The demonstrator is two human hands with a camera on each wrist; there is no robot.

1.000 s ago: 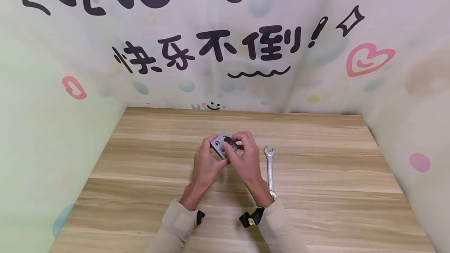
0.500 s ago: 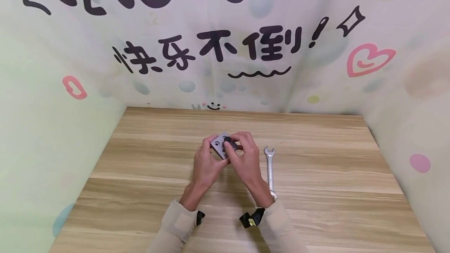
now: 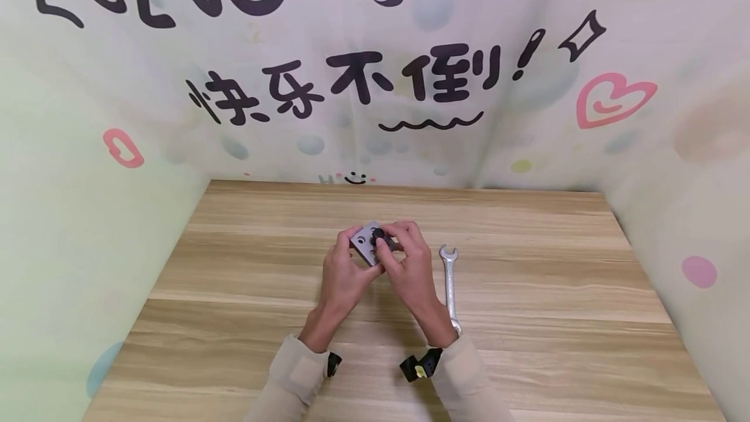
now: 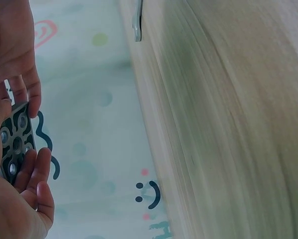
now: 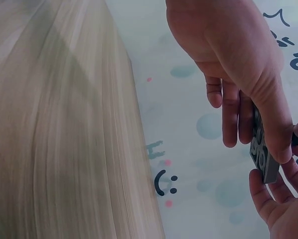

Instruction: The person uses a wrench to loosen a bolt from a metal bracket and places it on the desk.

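Observation:
Above the table, my left hand (image 3: 346, 279) grips a square grey metal plate (image 3: 366, 248) by its edges, between thumb and fingers. Round holes pierce the plate, and its patterned underside (image 4: 20, 130) has a threaded hole in the middle. With thumb and index finger, my right hand (image 3: 413, 272) pinches a small black bolt (image 3: 378, 234) that stands up from the plate's upper face. Part of the bolt is hidden behind the thumb. On the table beside my right hand lies a silver wrench (image 3: 450, 285), its lower end overlapped by my wrist.
The wood-grain table (image 3: 234, 246) meets a printed fabric wall (image 3: 281, 161) along its back edge, with side panels left and right. A black device (image 3: 422, 365) is worn at my right wrist, another (image 3: 334, 363) at the left.
The black bolt has turned slightly under my right fingers, and the right thumb and fingertips have shifted a little. The left hand, plate and wrench stay in place.

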